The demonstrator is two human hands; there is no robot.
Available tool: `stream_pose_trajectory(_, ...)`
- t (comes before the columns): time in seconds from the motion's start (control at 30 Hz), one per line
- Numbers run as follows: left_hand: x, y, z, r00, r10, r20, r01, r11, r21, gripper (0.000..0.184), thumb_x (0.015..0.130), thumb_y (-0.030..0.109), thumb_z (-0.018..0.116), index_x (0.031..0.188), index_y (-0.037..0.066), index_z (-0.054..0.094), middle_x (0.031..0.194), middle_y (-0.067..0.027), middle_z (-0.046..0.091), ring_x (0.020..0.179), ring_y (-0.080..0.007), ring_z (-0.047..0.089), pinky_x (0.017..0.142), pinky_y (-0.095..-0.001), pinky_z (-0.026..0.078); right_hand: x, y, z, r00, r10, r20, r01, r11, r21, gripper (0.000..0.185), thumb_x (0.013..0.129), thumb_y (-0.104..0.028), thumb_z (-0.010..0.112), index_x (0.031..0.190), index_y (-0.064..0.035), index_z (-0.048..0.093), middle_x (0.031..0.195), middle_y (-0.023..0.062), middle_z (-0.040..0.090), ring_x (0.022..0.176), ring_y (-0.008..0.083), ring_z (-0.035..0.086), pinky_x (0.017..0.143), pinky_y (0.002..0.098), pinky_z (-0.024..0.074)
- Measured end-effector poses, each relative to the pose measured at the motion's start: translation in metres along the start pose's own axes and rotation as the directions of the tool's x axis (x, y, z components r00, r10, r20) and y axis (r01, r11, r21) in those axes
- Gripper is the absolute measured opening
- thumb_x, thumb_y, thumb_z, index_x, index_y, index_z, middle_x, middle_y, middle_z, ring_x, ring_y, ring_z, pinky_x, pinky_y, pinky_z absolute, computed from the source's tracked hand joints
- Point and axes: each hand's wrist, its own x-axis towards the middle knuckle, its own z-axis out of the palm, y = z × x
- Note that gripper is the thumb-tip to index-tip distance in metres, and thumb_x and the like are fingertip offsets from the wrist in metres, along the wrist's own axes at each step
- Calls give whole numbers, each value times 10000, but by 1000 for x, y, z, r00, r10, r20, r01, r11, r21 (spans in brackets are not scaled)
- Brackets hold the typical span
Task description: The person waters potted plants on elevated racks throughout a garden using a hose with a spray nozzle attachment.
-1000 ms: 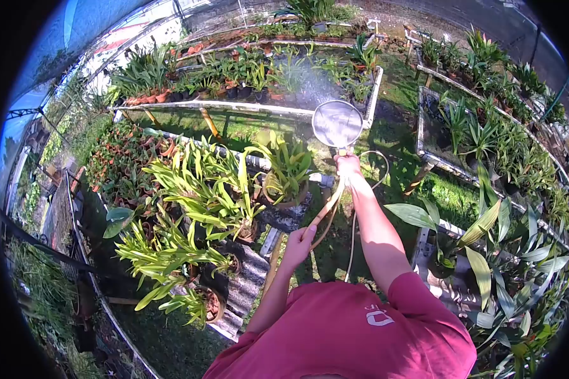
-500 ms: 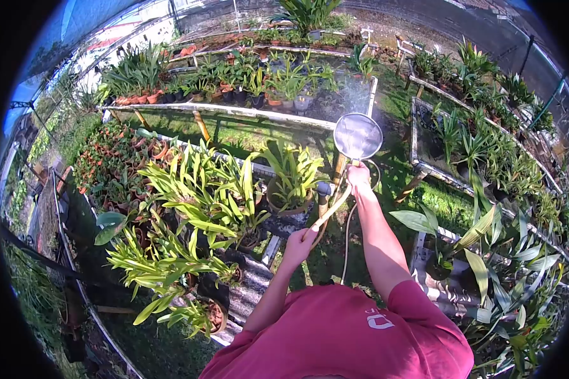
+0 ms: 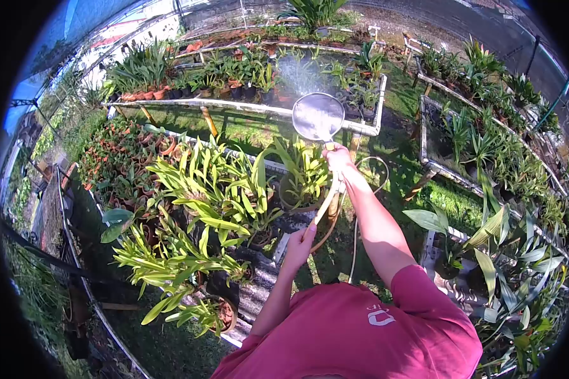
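A round sprinkler head (image 3: 318,116) points away from me, and a fine spray of water (image 3: 302,74) spreads beyond it over potted plants on a raised bench. My right hand (image 3: 339,158) is wrapped round the hose just behind the head. Lower and to the left, my left hand (image 3: 300,245) grips the pale hose (image 3: 325,205). The hose loops to the right of my right wrist and hangs toward the ground. Close to the left of my hands stands a potted plant with yellow-green leaves (image 3: 305,170).
More leafy pots (image 3: 202,196) crowd the bench at the left. The far bench has a white rim (image 3: 259,108) and wooden legs. On the right stand another framed bench (image 3: 452,175) and broad-leaved plants (image 3: 490,271). Grass (image 3: 398,151) runs between the benches.
The sprinkler head and my right hand swung right, then back left past where they were at first. The spray shifted with them. Both hands kept their hold on the hose.
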Motion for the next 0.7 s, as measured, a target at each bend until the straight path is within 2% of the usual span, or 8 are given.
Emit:
stream_pose_trajectory(0.2,11,3,-4,998,21,-53,-21,1000,0,479,1024,398,504,657,93,466,616,90,375,582,-28,321,515,-247,255,13,-10,14,992,-101,-80,103,994,27,196,878,-16,644,1064,-75,629,679,1,564,458,92,458,386,277,361)
stream_pose_trajectory(0.3,16,5,1,998,33,-49,-33,999,8,482,1025,398,503,656,91,462,612,90,374,578,-27,320,511,-248,253,20,-13,12,983,-165,-81,160,985,-63,181,877,-19,646,1049,-77,633,676,1,567,454,92,454,385,279,359)
stream_pose_trajectory(0.4,19,6,4,999,40,-35,-40,999,3,477,1024,390,507,656,91,461,610,91,373,576,-26,319,508,-247,250,23,-11,1,992,-108,-62,110,994,29,177,873,-27,653,1042,-75,632,672,-3,568,449,94,453,385,281,360)
stream_pose_trajectory(0.5,21,7,8,1000,20,-22,-19,1000,3,476,1018,385,524,673,63,462,618,84,345,595,-36,308,510,-267,250,23,-3,-15,985,-74,-156,73,997,-13,183,868,-26,649,1044,-71,625,664,-6,564,446,95,457,383,280,360)
stream_pose_trajectory(0.53,22,8,10,1000,10,-19,-10,1000,5,478,1016,384,531,681,49,463,621,81,331,604,-42,302,511,-277,250,27,3,-22,985,-81,-153,85,996,19,194,863,-28,647,1050,-66,613,656,-5,556,444,96,464,380,280,358)
stream_pose_trajectory(0.7,33,-4,26,996,71,48,-73,997,37,467,998,373,559,686,35,481,611,71,349,601,-47,323,512,-280,276,49,42,-71,927,-133,-350,141,990,-3,169,845,-31,652,1007,-69,621,656,-4,566,442,97,470,374,281,345)
